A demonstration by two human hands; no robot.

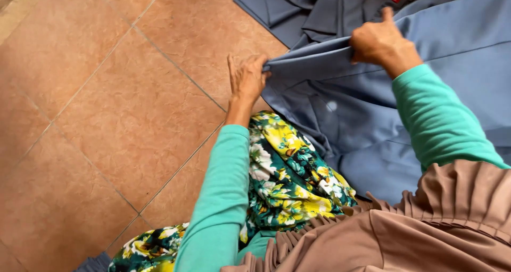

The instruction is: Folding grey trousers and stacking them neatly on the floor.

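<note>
Currently the left hand (246, 80) pinches one end of a folded edge of the blue-grey cloth (372, 117), fingers closed on the hem just above the tiled floor (106, 107), while the right hand (379, 42) is clenched on the same edge further along, so the stretch between them is pulled taut and straight, apparently to line it up. The rest of the cloth spreads over the floor and against the person's floral-print lap (287, 171); more folded dark blue fabric (314, 8) lies beyond, near the right hand.
</note>
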